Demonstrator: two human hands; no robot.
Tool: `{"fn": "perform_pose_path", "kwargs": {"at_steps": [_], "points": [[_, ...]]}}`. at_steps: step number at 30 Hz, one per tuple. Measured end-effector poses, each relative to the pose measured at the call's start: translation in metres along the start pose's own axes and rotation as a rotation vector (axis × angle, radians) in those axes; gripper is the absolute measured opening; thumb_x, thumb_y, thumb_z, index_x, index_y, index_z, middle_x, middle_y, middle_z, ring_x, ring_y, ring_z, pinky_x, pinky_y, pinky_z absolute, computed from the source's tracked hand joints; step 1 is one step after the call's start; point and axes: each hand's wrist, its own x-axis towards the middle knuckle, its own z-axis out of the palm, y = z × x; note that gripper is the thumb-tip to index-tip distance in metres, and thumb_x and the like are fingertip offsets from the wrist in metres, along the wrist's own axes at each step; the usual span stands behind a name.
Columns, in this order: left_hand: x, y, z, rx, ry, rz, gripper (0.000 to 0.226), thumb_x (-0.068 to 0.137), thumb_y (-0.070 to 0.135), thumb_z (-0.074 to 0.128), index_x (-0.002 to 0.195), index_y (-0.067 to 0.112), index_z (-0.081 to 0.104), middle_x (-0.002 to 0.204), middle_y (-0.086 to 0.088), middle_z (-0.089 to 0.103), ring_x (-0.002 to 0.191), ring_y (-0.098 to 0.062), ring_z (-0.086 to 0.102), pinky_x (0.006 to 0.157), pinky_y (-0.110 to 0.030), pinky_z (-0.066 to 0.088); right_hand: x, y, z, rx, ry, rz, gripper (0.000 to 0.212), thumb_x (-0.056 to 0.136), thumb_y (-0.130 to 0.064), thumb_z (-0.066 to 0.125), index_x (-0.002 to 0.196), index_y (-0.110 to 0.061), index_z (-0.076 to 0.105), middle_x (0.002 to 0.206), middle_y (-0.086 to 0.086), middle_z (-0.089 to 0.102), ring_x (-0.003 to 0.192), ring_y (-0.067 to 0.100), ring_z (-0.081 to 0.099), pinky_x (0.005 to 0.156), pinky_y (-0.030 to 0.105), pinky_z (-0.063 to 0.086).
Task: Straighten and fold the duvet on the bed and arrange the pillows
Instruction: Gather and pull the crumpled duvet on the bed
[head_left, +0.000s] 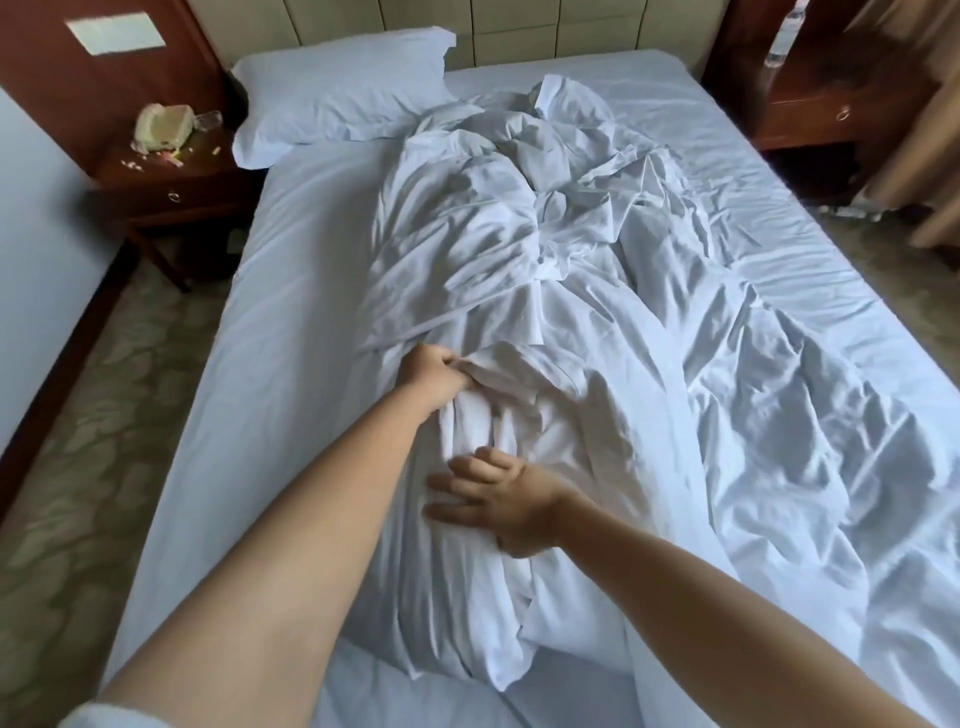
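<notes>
A crumpled white duvet (571, 291) lies bunched along the middle and right of the bed (291, 291), running from near the headboard down to the foot. My left hand (434, 376) grips a fold of the duvet, its fingers curled into the cloth. Closer to me, my right hand (493, 512) rests on the bunched duvet with its fingers spread and fairly straight. One white pillow (337, 93) lies at the head of the bed on the left, slightly askew.
A wooden nightstand (171, 182) left of the bed carries a cream object (163, 127) and scattered small bits. A second nightstand (831, 111) and a curtain (914, 130) stand at the right. Patterned carpet (88, 415) runs along the bed's left side.
</notes>
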Motion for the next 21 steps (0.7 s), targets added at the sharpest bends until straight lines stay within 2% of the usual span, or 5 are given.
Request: {"fn": "perform_pose_path", "kwargs": {"at_steps": [5,10,15,19,21], "points": [[-0.043,-0.019,-0.015,-0.375,-0.081,-0.021,0.026,0.082,0.002,0.062,0.099,0.021,0.061,0.078,0.005,0.061,0.068,-0.007,0.056,0.065,-0.023,0.046,0.013,-0.032,-0.015,0.018,-0.099,0.090,0.073,0.027,-0.048,0.082,0.098,-0.031,0.074,0.120,-0.002,0.065,0.116,0.025,0.057,0.105,0.042,0.024],[-0.087,-0.087,-0.030,-0.242,0.181,-0.062,0.018,0.077,0.007,0.049,0.075,0.023,0.057,0.080,-0.003,0.067,0.070,-0.027,0.064,0.066,-0.038,0.053,0.024,-0.052,-0.043,0.037,0.064,0.305,0.058,0.021,-0.048,0.087,0.073,-0.025,0.076,0.102,-0.001,0.072,0.108,0.026,0.064,0.096,0.048,0.046],[-0.137,-0.127,-0.017,-0.194,-0.226,-0.133,0.033,0.067,-0.006,0.071,0.087,0.018,0.061,0.086,-0.008,0.065,0.079,-0.024,0.062,0.072,-0.039,0.054,0.025,-0.060,-0.061,0.067,0.257,0.481,0.027,0.044,-0.029,0.070,0.070,-0.023,0.076,0.099,-0.002,0.069,0.114,0.031,0.059,0.109,0.047,0.028],[-0.154,-0.122,0.000,0.170,-0.273,-0.020,0.111,0.055,0.045,0.086,0.145,0.011,0.031,0.146,-0.008,0.039,0.135,-0.022,0.038,0.111,-0.036,0.034,0.030,-0.079,-0.076,0.141,0.349,0.613,0.034,0.049,-0.025,0.053,0.074,-0.022,0.077,0.095,-0.006,0.069,0.110,0.030,0.058,0.105,0.042,0.013],[-0.166,-0.118,0.011,0.274,-0.178,0.009,0.121,0.066,0.055,0.076,0.152,0.011,0.004,0.156,-0.010,0.014,0.146,-0.024,0.013,0.118,-0.034,0.015,0.034,-0.088,-0.089,0.214,0.341,0.659,0.036,0.062,-0.022,0.053,0.089,-0.021,0.076,0.108,-0.008,0.066,0.121,0.027,0.047,0.108,0.041,0.005]]}}
